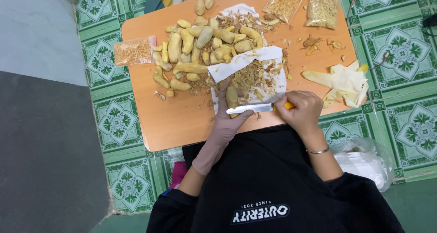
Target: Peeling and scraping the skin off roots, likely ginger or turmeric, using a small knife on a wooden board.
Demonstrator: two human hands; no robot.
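the left hand (226,123) wears a pinkish glove and presses down on a root (231,96), a pale yellow peeled piece that lies on a sheet of white paper (273,94). the root's long way runs away from the person, almost straight up the picture, and it sits just past the gloved fingers, so the left hand is the nearer one. the right hand (300,110) is bare and closed around the yellow handle of a knife (250,108). the knife's blade lies sideways, across the near end of the root, so blade and root make a cross shape. the blade touches or nearly touches the root; i cannot tell which. brown peelings (257,78) are scattered on the paper just beyond the root. farther back lies a pile of more roots (195,48), well apart from the hands. a spare pale glove (346,80) lies to the right. three clear bags (134,51) of chopped bits sit at the edges. the surface (182,123) is a small orange board, low over a green patterned tile floor (400,55), with a grey mat on the left side.
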